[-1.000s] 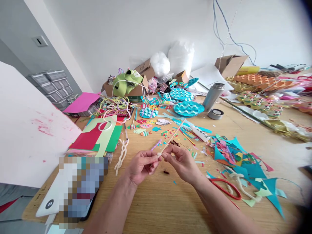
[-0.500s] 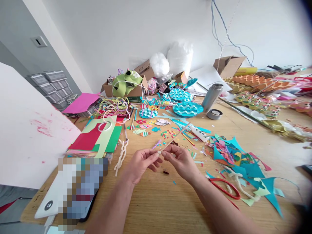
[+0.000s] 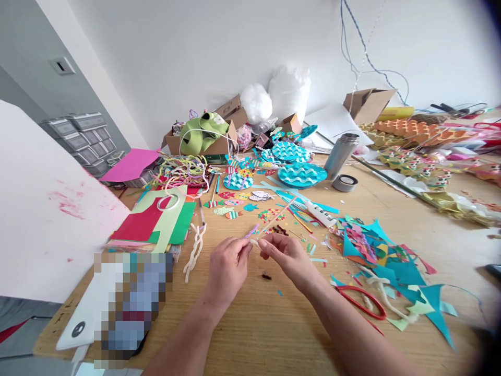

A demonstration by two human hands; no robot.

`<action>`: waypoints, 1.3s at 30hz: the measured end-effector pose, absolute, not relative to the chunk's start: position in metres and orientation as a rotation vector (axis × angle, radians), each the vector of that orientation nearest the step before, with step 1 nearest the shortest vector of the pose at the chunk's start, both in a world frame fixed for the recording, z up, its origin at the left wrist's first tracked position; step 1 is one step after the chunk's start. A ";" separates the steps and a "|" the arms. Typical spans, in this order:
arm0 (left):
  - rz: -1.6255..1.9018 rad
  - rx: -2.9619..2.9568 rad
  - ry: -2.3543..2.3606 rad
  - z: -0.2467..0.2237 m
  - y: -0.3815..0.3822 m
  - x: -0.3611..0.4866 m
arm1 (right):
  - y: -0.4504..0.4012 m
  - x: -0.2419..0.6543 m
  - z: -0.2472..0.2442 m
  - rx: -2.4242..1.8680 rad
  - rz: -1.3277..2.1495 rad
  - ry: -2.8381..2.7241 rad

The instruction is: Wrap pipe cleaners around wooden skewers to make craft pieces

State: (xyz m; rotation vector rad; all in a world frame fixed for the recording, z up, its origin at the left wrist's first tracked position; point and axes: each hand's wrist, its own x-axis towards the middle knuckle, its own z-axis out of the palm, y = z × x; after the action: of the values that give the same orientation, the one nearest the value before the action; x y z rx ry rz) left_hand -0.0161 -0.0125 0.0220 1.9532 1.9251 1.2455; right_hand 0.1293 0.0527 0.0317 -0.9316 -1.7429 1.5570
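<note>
My left hand (image 3: 230, 265) and my right hand (image 3: 288, 257) meet over the middle of the table, both closed in a pinch. Between their fingertips is a short white, soft-looking piece (image 3: 254, 242) at the near end of a thin pale stick (image 3: 278, 215). The stick slants away up and to the right. How the white piece is joined to it is hidden by my fingers. Just beyond lie a purple twisted piece (image 3: 251, 231) and dark brown fuzzy bits (image 3: 280, 230). A small brown fuzzy piece (image 3: 266, 277) lies below my hands.
Red-handled scissors (image 3: 364, 303) and teal paper scraps (image 3: 405, 274) lie right. White twisted strands (image 3: 193, 253) and coloured paper sheets (image 3: 183, 224) are left. Beyond are a glue tube (image 3: 320, 214), paper fish (image 3: 234, 214), a blue wavy-patterned plate (image 3: 301, 175) and a steel flask (image 3: 342, 156).
My left hand has turned, its fingers now curled with the back of the hand uppermost. The white piece shows longer between the fingertips, and the stick's far end has shifted slightly left.
</note>
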 end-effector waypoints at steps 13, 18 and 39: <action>1.272 1.366 1.617 0.030 -0.014 -0.016 | 0.051 0.130 0.031 -0.957 1.252 -1.961; 1.281 0.933 1.283 0.034 -0.010 -0.019 | 0.048 0.131 0.035 -0.919 1.082 -2.053; 1.191 0.894 1.222 0.029 -0.010 -0.022 | 0.052 0.129 0.026 -0.908 1.175 -1.916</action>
State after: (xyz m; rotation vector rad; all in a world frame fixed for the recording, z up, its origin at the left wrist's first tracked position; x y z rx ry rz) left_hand -0.0223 -0.0096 0.0295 0.8942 1.2220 1.1907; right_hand 0.1286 0.0516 0.0256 -0.9083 -1.9161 1.1752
